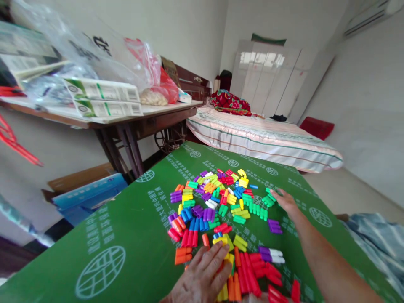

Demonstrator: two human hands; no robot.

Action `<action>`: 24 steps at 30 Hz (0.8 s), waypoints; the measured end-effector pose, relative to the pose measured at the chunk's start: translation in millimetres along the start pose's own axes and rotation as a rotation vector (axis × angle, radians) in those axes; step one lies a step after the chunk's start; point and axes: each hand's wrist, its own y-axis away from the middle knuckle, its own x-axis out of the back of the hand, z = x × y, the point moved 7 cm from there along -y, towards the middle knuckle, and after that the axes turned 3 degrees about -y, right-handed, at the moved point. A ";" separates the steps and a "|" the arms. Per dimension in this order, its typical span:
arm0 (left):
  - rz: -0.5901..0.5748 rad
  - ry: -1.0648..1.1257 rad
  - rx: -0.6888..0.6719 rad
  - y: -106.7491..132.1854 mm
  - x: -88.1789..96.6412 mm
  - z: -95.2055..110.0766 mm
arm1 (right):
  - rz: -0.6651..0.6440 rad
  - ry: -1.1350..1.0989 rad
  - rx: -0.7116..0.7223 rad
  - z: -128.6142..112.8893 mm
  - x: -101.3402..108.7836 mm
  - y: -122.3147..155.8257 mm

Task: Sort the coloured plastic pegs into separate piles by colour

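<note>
My left hand lies palm down at the near edge of a pile of coloured plastic pieces, short rounded tubes like marker caps. Its fingers are stretched out over yellow pieces. Long red pieces and orange pieces lie just right of it. A sliver of skin, seemingly my right hand, shows at the bottom edge beside the red pieces; its fingers are cut off from view. From the right, another person's hand reaches in and touches green pieces.
The pieces lie on a green table with white globe prints. Purple pieces sit apart at the right. A sewing-machine table with boxes and plastic bags stands left. Behind is a bed; striped cloth hangs at right.
</note>
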 end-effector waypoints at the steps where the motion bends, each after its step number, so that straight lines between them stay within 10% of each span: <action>1: 0.024 -0.032 -0.013 1.1 -2.7 1.0 | -0.025 -0.001 -0.002 -3.6 -7.6 -3.7; 24: 0.001 0.020 0.168 -48.4 -26.4 24.4 | -0.141 -0.136 0.346 -164.8 -85.9 126.6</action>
